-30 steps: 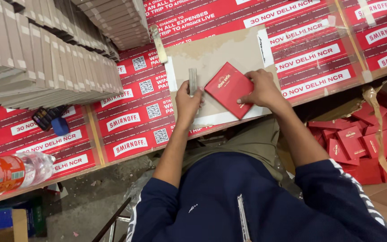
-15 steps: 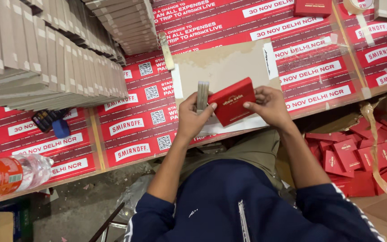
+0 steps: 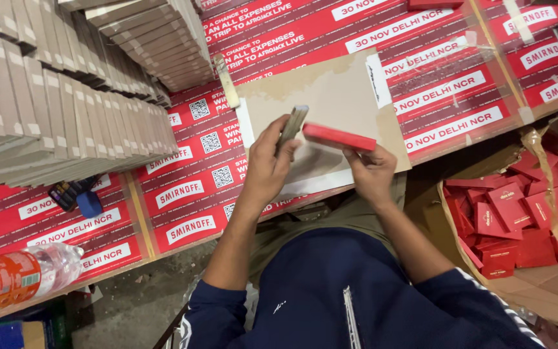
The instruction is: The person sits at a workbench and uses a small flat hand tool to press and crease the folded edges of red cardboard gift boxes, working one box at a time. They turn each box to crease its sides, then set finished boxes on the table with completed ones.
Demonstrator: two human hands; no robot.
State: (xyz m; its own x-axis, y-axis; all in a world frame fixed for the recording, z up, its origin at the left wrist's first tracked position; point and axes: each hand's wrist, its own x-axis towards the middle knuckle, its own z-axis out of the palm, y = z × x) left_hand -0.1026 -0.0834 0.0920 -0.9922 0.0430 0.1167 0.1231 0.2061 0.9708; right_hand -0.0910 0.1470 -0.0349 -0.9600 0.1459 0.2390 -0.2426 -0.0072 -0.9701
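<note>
My right hand point(image 3: 371, 173) holds a flat red box point(image 3: 338, 137) edge-on above a brown cardboard sheet point(image 3: 330, 97) lying on the red printed table surface. My left hand point(image 3: 268, 167) grips a thin grey-beige board piece point(image 3: 292, 126), held upright just left of the red box. The two items are close together but apart. Both forearms come up from my dark blue sleeves.
Rows of grey-beige board pieces point(image 3: 46, 110) are stacked at the left and top. An open carton of red boxes point(image 3: 511, 220) stands at the right. A plastic bottle point(image 3: 24, 274) lies at the lower left, a small blue and black item point(image 3: 79, 197) near it.
My right hand lifted the red box off the cardboard and turned it from flat to edge-on. The left hand raised the board piece beside it.
</note>
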